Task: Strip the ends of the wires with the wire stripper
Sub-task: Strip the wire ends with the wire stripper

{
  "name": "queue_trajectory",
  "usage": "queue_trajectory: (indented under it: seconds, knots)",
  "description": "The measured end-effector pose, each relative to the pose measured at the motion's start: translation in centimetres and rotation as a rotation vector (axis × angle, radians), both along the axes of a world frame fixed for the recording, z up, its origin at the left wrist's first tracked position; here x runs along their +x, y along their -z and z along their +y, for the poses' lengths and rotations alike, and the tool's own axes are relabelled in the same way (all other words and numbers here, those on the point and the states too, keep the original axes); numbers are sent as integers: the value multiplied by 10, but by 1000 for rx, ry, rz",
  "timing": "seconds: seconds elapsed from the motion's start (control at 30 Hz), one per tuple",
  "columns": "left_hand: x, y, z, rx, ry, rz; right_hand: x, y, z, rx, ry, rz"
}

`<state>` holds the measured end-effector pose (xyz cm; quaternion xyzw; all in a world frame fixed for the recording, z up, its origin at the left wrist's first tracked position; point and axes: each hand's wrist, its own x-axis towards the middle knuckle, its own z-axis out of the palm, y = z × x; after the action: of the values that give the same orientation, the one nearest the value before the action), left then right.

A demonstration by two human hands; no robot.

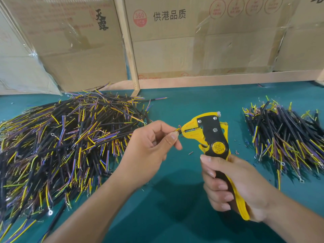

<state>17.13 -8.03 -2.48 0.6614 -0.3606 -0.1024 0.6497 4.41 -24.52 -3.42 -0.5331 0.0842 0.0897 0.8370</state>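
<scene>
A: Stripper (213,137)?
B: Yellow and black, held up over the teal table (175,199), centre-right. Long axis runs from the handles, near and slightly right, up to the head, far. The beak points left.

A: Right hand (235,186)?
B: Fingers curled round both handles, thumb lying up the black one toward the round yellow pivot badge. Firm grip; handles close together.

A: Left hand (149,149)?
B: Thumb and forefinger pinch a wire (178,132) just left of the beak. Other fingers curled loosely under.

A: Wire's direction?
B: Short visible stretch runs left to right, tip pointing right into the beak. Thin cores show inside the slot of the head. The rest is hidden in the hand.

A: Does the beak bite the wire?
B: It touches or enters the mouth; whether the blades are clamped, cannot tell.

A: Piles?
B: Big pile (66,141) on the left, black sheaths with yellow, purple, blue cores, lying mostly near-to-far, some fanned out. Smaller pile (287,135) at right, well apart from the hands, same sort, several with ring terminals.

A: Anything else?
B: Small insulation scraps (190,153) on the table between the hands. Taped cardboard boxes (184,41) along the far edge, a wooden post (129,50) between them.
</scene>
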Motion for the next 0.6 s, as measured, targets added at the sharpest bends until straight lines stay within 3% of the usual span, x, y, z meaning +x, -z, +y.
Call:
queue_trajectory:
  seconds: [0.43,0.6]
  knots:
    - [7,-6,7,42,30,-46,-2,-7,-6,10,-24,-24]
    - [8,-12,9,-60,130,231,-2,-7,-6,8,-35,-31]
